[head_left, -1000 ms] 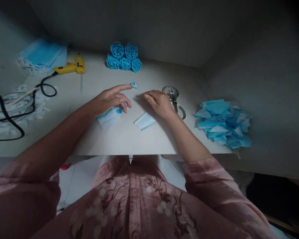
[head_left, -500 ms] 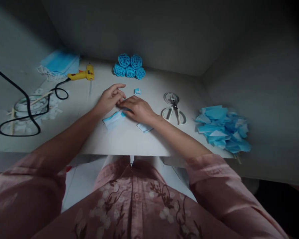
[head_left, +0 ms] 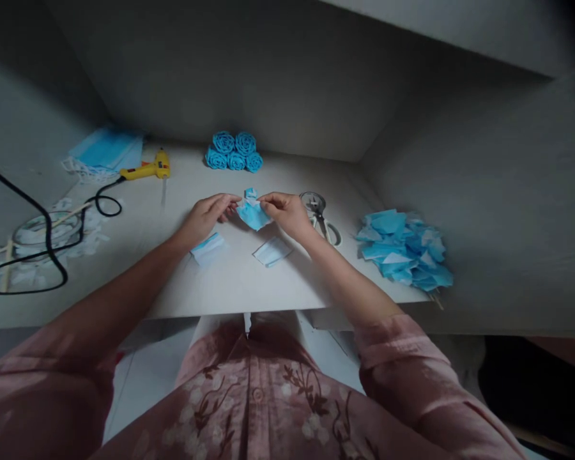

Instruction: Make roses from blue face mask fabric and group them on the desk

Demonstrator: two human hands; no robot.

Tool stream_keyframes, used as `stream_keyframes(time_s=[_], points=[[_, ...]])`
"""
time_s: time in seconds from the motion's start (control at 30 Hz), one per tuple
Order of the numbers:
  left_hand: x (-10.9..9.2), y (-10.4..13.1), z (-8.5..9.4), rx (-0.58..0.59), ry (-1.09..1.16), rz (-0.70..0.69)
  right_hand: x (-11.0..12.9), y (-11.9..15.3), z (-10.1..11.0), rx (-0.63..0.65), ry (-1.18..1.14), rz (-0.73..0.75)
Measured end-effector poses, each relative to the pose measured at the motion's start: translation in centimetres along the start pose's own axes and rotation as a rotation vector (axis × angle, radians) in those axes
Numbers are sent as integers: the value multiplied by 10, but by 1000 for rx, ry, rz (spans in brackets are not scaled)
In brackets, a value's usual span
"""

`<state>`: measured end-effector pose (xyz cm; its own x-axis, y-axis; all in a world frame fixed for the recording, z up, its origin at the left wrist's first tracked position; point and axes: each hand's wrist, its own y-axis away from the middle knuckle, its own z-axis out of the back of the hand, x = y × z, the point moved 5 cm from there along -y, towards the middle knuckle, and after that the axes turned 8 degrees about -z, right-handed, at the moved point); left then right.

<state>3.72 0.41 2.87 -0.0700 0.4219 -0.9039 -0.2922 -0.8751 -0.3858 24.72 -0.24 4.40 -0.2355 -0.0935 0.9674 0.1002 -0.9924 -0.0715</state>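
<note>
Between my two hands a blue piece of mask fabric [head_left: 253, 216] is held above the white tabletop [head_left: 182, 281]. My left hand [head_left: 209, 216] pinches its left corner, and my right hand [head_left: 283, 211] pinches its right corner. Just beyond lies a small folded blue piece [head_left: 250, 192]. Nearer to me, a blue-and-white piece [head_left: 207, 248] rests below my left hand, and a pale cut rectangle [head_left: 271, 252] lies below my right. Scissors [head_left: 322, 220] lie beside my right wrist, partly hidden by it.
Rolled blue rosettes [head_left: 234, 152] are stacked at the back. A yellow glue gun [head_left: 148, 169] with a black cord lies at the left, near blue masks [head_left: 108, 150] and a tape roll [head_left: 48, 230] among white scraps. Blue fabric petals on sticks [head_left: 405, 249] are heaped at the right.
Both hands have lifted and spread a blue fabric piece between them; before, they were close together low over the table. The view has tilted up and shifted slightly.
</note>
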Motion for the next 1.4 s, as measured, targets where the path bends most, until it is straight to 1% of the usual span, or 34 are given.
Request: stream_keyframes(time_s=[0.1,0.2,0.33,0.43,0.53,0.6,0.7,0.87,1.07,1.27,1.4], points=[[-3,1,-2,10,-51,18,0,0,-11,-9,-62,-1],[-2,0,-4,-1,-26,41,-1,-3,-18,16,-105,-5],[-1,0,-4,-38,43,64,-4,-5,-17,55,-128,-50],[-2,1,-7,-4,99,88,0,-2,-14,134,-86,-47],[-3,4,-10,38,105,87,7,1,-17,244,-43,-6],[-4,5,-12,65,79,71,9,1,-22,263,-19,14],[-6,7,-13,97,41,50,4,-2,-25,213,-69,-2],[-10,5,-9,50,57,65,-6,1,-20,68,-218,-57],[-7,6,-11,41,45,114,-11,9,-23,80,-260,-76],[-9,9,-8,-26,-7,95,-16,9,-26,-5,-314,-89],[-11,10,-8,-40,-6,104,-20,7,-23,-19,-318,-99]])
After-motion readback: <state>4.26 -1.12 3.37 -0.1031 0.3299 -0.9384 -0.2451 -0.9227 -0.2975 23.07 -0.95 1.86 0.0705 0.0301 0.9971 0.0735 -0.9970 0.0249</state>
